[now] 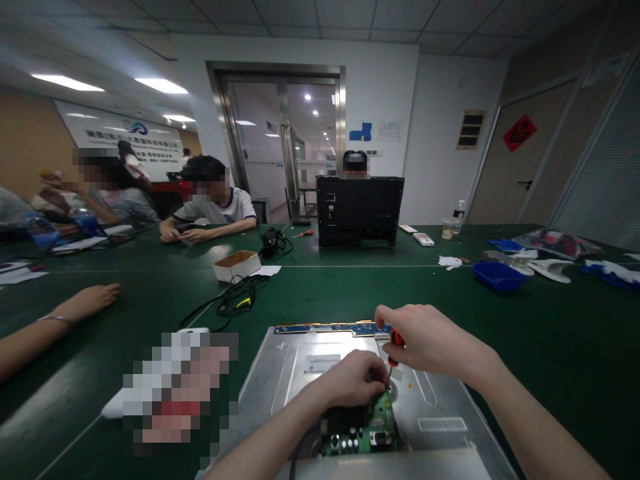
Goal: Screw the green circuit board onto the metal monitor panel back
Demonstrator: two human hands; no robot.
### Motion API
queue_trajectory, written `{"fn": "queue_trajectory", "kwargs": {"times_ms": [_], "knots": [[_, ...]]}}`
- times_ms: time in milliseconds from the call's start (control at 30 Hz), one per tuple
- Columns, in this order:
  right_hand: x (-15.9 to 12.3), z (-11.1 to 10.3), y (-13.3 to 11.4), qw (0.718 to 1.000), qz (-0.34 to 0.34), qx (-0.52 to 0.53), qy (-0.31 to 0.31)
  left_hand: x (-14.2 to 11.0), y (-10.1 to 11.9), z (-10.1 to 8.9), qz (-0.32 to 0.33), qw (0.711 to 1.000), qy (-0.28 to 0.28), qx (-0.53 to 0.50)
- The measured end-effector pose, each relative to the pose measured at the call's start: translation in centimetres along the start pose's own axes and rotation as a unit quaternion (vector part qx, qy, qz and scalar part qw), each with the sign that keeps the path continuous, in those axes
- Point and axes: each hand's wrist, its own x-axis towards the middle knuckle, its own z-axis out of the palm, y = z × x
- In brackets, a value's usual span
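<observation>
My right hand (427, 337) is closed around the red and black handle of a screwdriver (396, 341). Its thin shaft points down, with the tip at the upper corner of a green circuit board (389, 417). Beside the tip, my left hand (356, 379) is closed, fingertips pressed together over the board's upper edge. Whatever it pinches is hidden by the fingers. The board lies on a silver metal display panel (443, 400), flat on the table before me. Along the panel's far edge runs a narrow blue circuit strip (320, 328).
A pixelated patch covers items left of the panel. Beyond lie black cables (237, 297), an open cardboard box (236, 267) and another screwdriver (303, 233). A black monitor casing (360, 213) stands opposite; a blue tray (499, 275) is right. Another person's arm (65, 320) rests at left.
</observation>
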Motion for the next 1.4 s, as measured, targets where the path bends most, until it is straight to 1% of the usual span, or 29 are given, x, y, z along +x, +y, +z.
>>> {"fn": "queue_trajectory", "kwargs": {"times_ms": [233,333,467,600,800,967,1167,1233,1300,1400], "knots": [[-0.33,-0.64,0.08,0.999,-0.014,0.038,-0.021,-0.02,-0.26,0.21,-0.006,1.0,0.008,-0.018],[-0.26,-0.53,0.04,0.999,0.0,0.023,-0.023,-0.04,-0.2,0.15,-0.004,1.0,0.007,-0.02],[0.08,-0.15,-0.09,1.0,0.017,-0.014,-0.006,-0.03,-0.01,0.0,0.002,1.0,0.008,-0.003],[0.38,0.09,-0.07,0.998,0.035,-0.055,0.007,0.01,0.01,0.06,-0.013,1.0,0.006,-0.001],[0.3,0.15,-0.05,0.998,0.035,-0.051,0.003,-0.01,0.2,-0.04,-0.013,1.0,0.001,0.006],[0.17,0.05,-0.26,0.999,0.024,-0.032,0.005,0.01,0.33,-0.17,-0.013,1.0,-0.003,0.01],[-0.13,-0.2,0.47,0.998,-0.033,0.051,-0.012,0.06,-0.03,0.1,-0.01,1.0,0.002,-0.008],[-0.2,-0.19,0.64,0.997,-0.047,0.062,-0.014,0.04,-0.09,0.14,-0.013,1.0,0.002,-0.009],[-0.14,-0.11,0.57,0.998,-0.042,0.051,-0.008,0.0,-0.11,0.13,-0.007,1.0,0.002,-0.007],[0.25,0.16,0.17,1.0,-0.012,-0.001,0.012,-0.03,-0.18,0.13,0.008,1.0,0.007,-0.002]]}}
